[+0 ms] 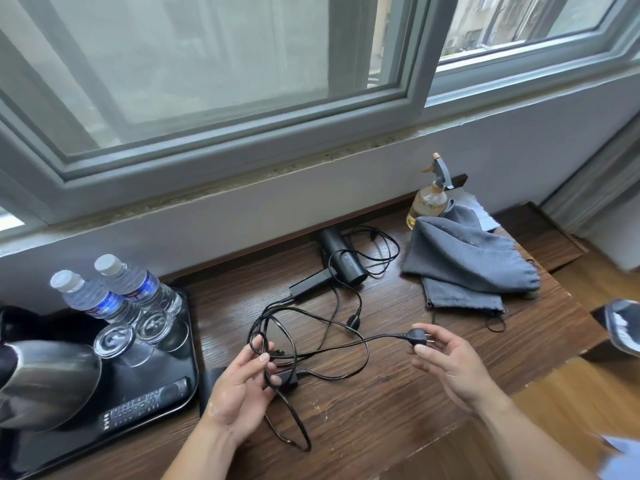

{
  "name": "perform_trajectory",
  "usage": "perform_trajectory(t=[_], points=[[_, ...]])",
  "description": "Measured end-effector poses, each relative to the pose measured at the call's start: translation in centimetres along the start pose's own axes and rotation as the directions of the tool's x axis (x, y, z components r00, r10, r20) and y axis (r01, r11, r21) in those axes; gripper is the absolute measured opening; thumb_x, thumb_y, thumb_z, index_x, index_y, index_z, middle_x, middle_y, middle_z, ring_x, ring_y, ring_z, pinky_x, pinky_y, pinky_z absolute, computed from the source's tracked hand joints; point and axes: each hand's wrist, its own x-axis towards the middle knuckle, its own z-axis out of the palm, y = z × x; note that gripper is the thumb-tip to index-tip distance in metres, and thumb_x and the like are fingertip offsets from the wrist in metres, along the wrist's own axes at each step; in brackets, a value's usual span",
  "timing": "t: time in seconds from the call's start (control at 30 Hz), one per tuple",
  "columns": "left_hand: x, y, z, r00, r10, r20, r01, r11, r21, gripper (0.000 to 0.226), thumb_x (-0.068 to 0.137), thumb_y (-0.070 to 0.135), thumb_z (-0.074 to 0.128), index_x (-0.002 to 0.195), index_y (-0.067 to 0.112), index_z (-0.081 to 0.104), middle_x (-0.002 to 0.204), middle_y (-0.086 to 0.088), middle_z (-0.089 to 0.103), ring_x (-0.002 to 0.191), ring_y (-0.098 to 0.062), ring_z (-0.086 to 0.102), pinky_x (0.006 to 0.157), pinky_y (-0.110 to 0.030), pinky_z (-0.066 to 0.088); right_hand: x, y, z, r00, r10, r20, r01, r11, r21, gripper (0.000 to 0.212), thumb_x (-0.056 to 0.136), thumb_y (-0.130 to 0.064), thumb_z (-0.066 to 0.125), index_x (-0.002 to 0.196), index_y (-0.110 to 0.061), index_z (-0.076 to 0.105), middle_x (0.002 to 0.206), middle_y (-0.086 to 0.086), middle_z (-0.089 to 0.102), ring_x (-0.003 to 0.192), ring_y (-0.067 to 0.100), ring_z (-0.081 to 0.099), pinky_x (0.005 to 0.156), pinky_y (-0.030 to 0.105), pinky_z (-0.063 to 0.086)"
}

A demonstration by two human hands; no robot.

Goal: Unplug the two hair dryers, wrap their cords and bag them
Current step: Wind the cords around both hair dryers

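Note:
A black hair dryer [341, 258] lies on the wooden desk [398, 393] near the wall, its handle pointing left. Black cords [325, 348] sprawl in loose loops across the desk in front of it. My right hand [450, 365] pinches a black two-pin plug [417, 337] between thumb and fingers, just above the desk. My left hand [239, 389] holds several loops of cord; part of a black object [282, 379] shows under its fingers. Two grey cloth bags [464, 268] lie stacked at the right. A second plug [354, 321] rests on the desk.
A black tray [188, 344] at the left holds two water bottles [104, 296], upturned glasses [152, 329], a steel kettle [45, 379] and a remote [145, 403]. A spray bottle [429, 199] stands by the wall. The desk edge drops off at the right.

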Motion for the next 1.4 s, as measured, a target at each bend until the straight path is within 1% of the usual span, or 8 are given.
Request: perform_trajectory(t=[0.13,0.27,0.43,0.53,0.67,0.87,1.07,1.4], points=[[0.5,0.9,-0.5,0.999,-0.019,-0.042,0.018,1.000,-0.020,0.049,0.074,0.021,0.079,0.120,0.015,0.064,0.094,-0.001,0.059,0.071,-0.015,0.050,0.051,-0.024,0.049,0.0,0.1,-0.2,1.000,0.001,-0.031,-0.002,0.999,-0.034,0.104,0.027,-0.045,0.102,0.116,-0.005,0.064,0.094,0.010,0.074,0.082,0.022,0.073,0.066,0.028,0.060],[0.9,1.2,-0.4,0.987,0.005,-0.163,0.008,0.997,0.074,0.020,0.094,0.003,0.058,0.110,0.015,0.065,0.089,-0.006,0.062,0.069,-0.017,0.052,0.048,-0.024,0.051,0.6,-0.1,-0.9,0.997,-0.005,-0.071,0.002,1.000,-0.031,0.104,0.024,-0.048,0.101,0.114,-0.008,0.066,0.094,0.008,0.073,0.081,0.019,0.073,0.066,0.027,0.061],[1.4,1.6,-0.5,0.971,0.021,-0.238,0.015,0.989,0.147,0.019,0.098,-0.001,0.054,0.098,0.017,0.059,0.107,-0.013,0.071,0.095,-0.035,0.067,0.078,-0.047,0.058,1.5,-1.5,-2.1,0.993,-0.021,-0.120,0.021,1.000,0.002,0.103,0.026,-0.048,0.101,0.116,-0.012,0.065,0.095,0.005,0.071,0.080,0.014,0.072,0.066,0.025,0.060],[1.7,1.7,-0.9,0.963,0.047,-0.267,0.015,0.974,0.225,0.019,0.098,-0.001,0.054,0.099,0.017,0.055,0.115,-0.013,0.072,0.108,-0.041,0.067,0.090,-0.057,0.055,2.1,-2.4,-2.9,0.991,-0.016,-0.130,0.020,0.999,0.032,0.072,0.057,-0.022,0.091,0.121,-0.009,0.062,0.096,0.010,0.067,0.076,0.012,0.072,0.065,0.023,0.060],[1.8,1.5,-1.0,0.949,0.115,-0.294,-0.035,0.964,0.263,0.023,0.095,-0.004,0.058,0.097,0.018,0.052,0.107,-0.015,0.071,0.087,-0.031,0.070,0.077,-0.045,0.057,2.7,-3.5,-4.3,0.983,-0.046,-0.175,0.058,0.996,0.063,0.047,0.073,-0.006,0.065,0.120,-0.008,0.060,0.093,0.009,0.062,0.071,0.010,0.072,0.063,0.022,0.060],[1.6,0.1,-0.8,0.937,0.178,-0.300,-0.069,0.937,0.342,0.020,0.094,-0.004,0.061,0.098,0.014,0.052,0.096,-0.015,0.067,0.082,-0.028,0.068,0.072,-0.038,0.057,3.1,-5.1,-6.2,0.967,-0.090,-0.238,0.107,0.992,0.061,0.061,0.078,-0.007,0.073,0.135,-0.001,0.052,0.074,-0.006,0.071,0.072,0.009,0.073,0.063,0.021,0.059],[2.0,-3.9,2.4,0.959,0.165,-0.231,-0.031,0.870,0.492,0.010,0.096,-0.003,0.060,0.097,0.006,0.057,0.097,-0.018,0.074,0.081,-0.028,0.069,0.073,-0.039,0.058,3.6,-5.6,-3.4,0.980,-0.078,-0.186,0.077,0.997,-0.013,0.100,0.020,-0.057,0.098,0.106,-0.016,0.065,0.077,0.000,0.073,0.071,0.010,0.072,0.061,0.021,0.059],[2.9,-7.4,3.3,0.995,0.093,-0.022,-0.033,0.548,0.836,0.019,0.094,0.004,0.064,0.103,0.019,0.070,0.093,-0.003,0.074,0.077,-0.017,0.070,0.069,-0.034,0.057,2.2,-3.7,-4.2,0.960,0.047,-0.276,-0.077,0.992,-0.096,0.086,0.047,-0.039,0.094,0.119,-0.006,0.062,0.083,0.003,0.070,0.069,0.016,0.069,0.061,0.026,0.055]])
